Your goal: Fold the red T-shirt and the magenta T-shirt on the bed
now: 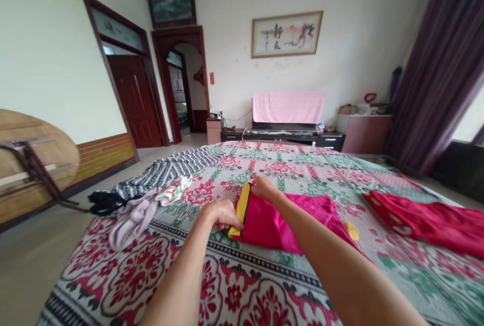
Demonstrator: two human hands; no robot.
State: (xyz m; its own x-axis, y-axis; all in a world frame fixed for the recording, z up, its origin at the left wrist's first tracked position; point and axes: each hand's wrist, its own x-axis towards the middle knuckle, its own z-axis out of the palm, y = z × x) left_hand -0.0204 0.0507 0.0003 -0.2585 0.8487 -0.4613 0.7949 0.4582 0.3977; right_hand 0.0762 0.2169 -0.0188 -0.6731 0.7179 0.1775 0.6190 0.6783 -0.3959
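A magenta garment (272,222) with a yellow, black-edged band (244,202) lies flat and folded on the patterned bedcover (234,285). My left hand (222,214) is closed, its fingers curled at the near corner of the yellow band. At the band's far corner is my right hand (264,186), its fingers bent down onto the cloth and partly hidden behind the hand. My right forearm crosses over the garment. A small yellow patch (352,231) shows at the garment's right end.
A red garment (431,220) lies folded at the right. To the left are a black-and-white patterned cloth (166,172), a pale mauve garment (134,217), a black item (106,202) and a white multicoloured cloth (174,191). A folded round table (38,149) leans beyond the bed's left side.
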